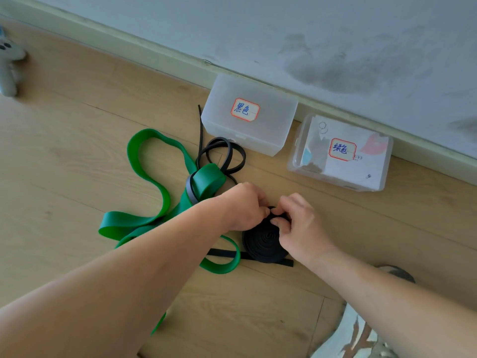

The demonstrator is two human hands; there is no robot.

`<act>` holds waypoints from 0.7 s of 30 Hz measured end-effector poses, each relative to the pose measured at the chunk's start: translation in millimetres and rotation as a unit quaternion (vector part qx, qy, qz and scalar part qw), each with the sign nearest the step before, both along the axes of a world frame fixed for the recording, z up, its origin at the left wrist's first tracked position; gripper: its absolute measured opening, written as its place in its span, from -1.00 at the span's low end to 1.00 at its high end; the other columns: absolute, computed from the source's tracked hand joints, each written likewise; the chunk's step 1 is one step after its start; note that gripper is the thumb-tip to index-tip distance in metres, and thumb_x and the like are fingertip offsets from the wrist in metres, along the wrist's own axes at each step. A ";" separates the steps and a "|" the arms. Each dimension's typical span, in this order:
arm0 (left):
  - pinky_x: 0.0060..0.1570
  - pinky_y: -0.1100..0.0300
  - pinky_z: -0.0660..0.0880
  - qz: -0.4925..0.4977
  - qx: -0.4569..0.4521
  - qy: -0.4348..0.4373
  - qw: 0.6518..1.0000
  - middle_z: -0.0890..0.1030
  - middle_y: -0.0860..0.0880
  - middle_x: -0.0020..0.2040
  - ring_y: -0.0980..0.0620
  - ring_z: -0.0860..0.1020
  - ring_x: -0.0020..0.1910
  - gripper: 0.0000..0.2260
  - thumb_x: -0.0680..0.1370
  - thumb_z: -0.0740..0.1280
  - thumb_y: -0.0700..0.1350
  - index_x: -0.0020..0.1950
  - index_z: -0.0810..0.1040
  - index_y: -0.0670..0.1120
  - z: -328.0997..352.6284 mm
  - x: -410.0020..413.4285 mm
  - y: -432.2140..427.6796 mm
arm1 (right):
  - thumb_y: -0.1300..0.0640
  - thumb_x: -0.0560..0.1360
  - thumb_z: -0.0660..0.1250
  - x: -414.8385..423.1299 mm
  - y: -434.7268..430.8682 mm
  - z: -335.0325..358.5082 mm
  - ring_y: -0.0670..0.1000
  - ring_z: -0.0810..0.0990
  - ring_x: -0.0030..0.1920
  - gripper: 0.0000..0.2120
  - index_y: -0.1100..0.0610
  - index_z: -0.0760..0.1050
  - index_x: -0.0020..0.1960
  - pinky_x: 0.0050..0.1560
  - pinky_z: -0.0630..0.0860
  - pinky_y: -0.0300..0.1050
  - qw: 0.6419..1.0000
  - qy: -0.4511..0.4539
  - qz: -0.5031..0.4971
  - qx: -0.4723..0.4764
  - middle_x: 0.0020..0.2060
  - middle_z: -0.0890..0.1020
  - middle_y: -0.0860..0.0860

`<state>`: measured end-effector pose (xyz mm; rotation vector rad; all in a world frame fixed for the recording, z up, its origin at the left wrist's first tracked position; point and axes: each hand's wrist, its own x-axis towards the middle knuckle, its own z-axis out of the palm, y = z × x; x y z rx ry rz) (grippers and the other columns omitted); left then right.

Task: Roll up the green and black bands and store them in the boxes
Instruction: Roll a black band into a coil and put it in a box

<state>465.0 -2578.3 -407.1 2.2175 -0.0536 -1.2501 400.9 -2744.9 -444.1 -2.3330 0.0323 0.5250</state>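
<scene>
A black band is partly wound into a flat coil (262, 245) on the wooden floor. My left hand (242, 206) and my right hand (300, 223) both pinch the coil's upper edge. The band's loose part (222, 157) loops away toward the boxes. A wide green band (144, 177) lies unrolled in big loops to the left, partly under my left forearm. Two closed translucent boxes stand by the wall: the box with the black-colour label (247, 115) on the left and the box with the green-colour label (340, 153) on the right.
A white baseboard and wall (335, 47) run diagonally behind the boxes. A grey plush toy (9, 65) sits at the far left. A patterned fabric (356, 332) shows at the lower right. A short black strip (224, 253) lies under the coil.
</scene>
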 end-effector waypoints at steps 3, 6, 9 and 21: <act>0.07 0.08 0.57 0.022 -0.003 -0.008 1.000 0.62 -0.06 0.07 -0.08 0.58 0.05 -0.99 0.65 0.32 -0.10 0.06 0.52 0.00 -1.1 -8.4 -6.2 | 0.33 0.47 0.34 -6.2 1.8 -0.5 0.04 0.48 -0.10 -0.61 -0.14 0.32 -0.19 -0.13 0.54 0.22 1.000 -0.012 -0.017 -0.002 -0.15 0.41 -0.18; 0.14 0.03 0.60 0.049 -0.023 -0.009 0.998 0.63 -0.01 0.05 -0.07 0.61 0.07 -0.88 0.60 0.38 -0.07 0.13 0.59 -0.02 -2.1 -17.8 -6.4 | 0.35 0.47 0.35 -9.9 -2.7 -1.3 0.04 0.48 -0.11 -0.56 -0.17 0.29 -0.20 -0.14 0.54 0.22 1.000 -0.015 -0.019 -0.005 -0.16 0.42 -0.21; 0.19 0.02 0.56 -0.021 0.001 -0.048 0.999 0.53 -0.03 0.15 -0.04 0.52 0.15 -0.66 0.55 0.45 -0.01 0.32 0.59 0.11 -3.7 -22.1 -0.7 | 0.30 0.48 0.37 -9.0 -2.8 1.7 0.04 0.52 -0.09 -0.71 -0.07 0.40 -0.15 -0.15 0.56 0.19 1.000 -0.002 -0.025 -0.019 -0.13 0.44 -0.17; -0.06 -0.03 0.60 0.117 -0.054 -0.299 0.945 0.63 -0.01 -0.01 -0.10 0.60 -0.03 -0.77 0.57 0.36 -0.13 0.21 0.66 -0.03 -38.4 -79.5 6.9 | 0.11 0.42 0.52 20.8 -3.5 6.6 -0.01 0.59 -0.22 -0.81 -0.10 0.53 -0.19 -0.18 0.53 -0.06 0.985 0.151 -0.031 -0.080 -0.28 0.60 -0.15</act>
